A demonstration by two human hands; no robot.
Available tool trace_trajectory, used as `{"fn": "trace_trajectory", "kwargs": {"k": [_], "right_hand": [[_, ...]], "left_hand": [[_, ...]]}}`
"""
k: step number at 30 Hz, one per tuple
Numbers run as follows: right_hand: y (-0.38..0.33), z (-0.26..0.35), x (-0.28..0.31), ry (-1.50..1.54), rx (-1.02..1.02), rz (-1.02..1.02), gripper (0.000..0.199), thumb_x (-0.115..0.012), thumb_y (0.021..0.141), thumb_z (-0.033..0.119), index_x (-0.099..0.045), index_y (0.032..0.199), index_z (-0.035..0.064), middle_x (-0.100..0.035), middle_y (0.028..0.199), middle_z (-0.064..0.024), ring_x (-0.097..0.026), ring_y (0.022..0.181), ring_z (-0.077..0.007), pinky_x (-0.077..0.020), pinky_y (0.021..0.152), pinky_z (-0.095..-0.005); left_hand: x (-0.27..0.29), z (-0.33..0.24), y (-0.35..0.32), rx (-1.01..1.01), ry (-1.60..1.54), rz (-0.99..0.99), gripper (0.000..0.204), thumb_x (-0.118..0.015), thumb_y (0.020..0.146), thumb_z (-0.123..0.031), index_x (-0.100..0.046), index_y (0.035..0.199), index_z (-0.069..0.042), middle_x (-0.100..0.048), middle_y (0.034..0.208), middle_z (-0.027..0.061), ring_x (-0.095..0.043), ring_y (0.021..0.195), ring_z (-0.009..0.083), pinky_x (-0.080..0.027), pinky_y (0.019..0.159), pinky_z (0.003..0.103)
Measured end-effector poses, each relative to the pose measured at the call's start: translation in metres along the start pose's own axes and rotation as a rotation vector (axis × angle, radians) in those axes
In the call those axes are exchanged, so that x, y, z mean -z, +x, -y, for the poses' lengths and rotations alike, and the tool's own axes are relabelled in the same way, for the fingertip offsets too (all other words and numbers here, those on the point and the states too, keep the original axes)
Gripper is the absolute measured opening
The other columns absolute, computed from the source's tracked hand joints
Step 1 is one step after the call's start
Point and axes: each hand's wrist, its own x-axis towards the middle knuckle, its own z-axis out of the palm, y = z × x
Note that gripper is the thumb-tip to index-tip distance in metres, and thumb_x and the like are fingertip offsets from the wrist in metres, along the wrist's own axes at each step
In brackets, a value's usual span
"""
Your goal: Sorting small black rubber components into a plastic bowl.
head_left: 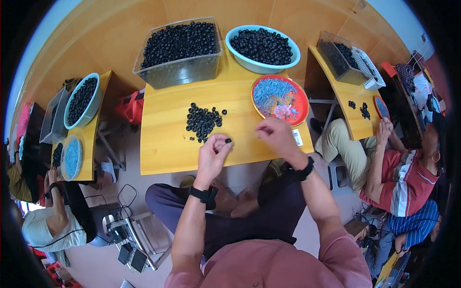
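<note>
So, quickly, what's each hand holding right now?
Left hand: closed, pinching a small black piece.
Right hand: curled, near the red plate; whether it holds anything can't be told.

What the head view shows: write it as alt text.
A person's left hand pinches a black ring over a yellow table, beside a ring pile; the right hand is near a red plate of blue pieces.

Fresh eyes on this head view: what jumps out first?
Probably the red round tray of small pale-blue pieces, on the right of the yellow table. Next, the clear bin at the back left and the light-blue basin right of it, both heaped with black parts. Then the left hand at the front, pinching one black piece near a loose black pile.
</note>
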Motion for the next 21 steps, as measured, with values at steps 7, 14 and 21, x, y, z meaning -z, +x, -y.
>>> {"fn": "trace_trajectory", "kwargs": {"k": [7, 14, 21], "right_hand": [[-0.009, 0.027, -0.080, 0.206, -0.020, -0.099, 0.015, -0.066, 0.085, -0.001, -0.067, 0.100, 0.0006, -0.068, 0.088, -0.0153, -0.070, 0.076, -0.0294, -0.0569, 0.069, -0.0359], [-0.010, 0.020, -0.091, 0.108, 0.032, -0.122, 0.014, -0.066, 0.085, 0.001, -0.067, 0.100, 0.0012, -0.068, 0.089, -0.0146, -0.069, 0.081, -0.0307, -0.0547, 0.071, -0.0394], [-0.013, 0.013, -0.087, 0.151, 0.000, -0.088, 0.011, -0.069, 0.085, 0.004, -0.068, 0.096, 0.0013, -0.068, 0.087, -0.0139, -0.068, 0.080, -0.0325, -0.0536, 0.070, -0.0396]], "left_hand": [[-0.002, 0.003, 0.006, 0.022, -0.274, -0.032, 0.013, -0.064, 0.098, -0.001, -0.057, 0.109, 0.001, -0.071, 0.092, 0.0063, -0.069, 0.083, 0.0103, -0.055, 0.074, 0.024], [0.002, 0.002, 0.008, 0.044, -0.293, -0.018, 0.016, -0.065, 0.098, -0.001, -0.056, 0.111, 0.001, -0.072, 0.093, 0.0069, -0.069, 0.084, 0.0106, -0.056, 0.074, 0.024], [0.000, 0.000, 0.007, 0.038, -0.253, -0.015, 0.014, -0.065, 0.097, -0.001, -0.057, 0.109, 0.002, -0.071, 0.092, 0.0077, -0.069, 0.083, 0.0102, -0.056, 0.074, 0.024]]}}
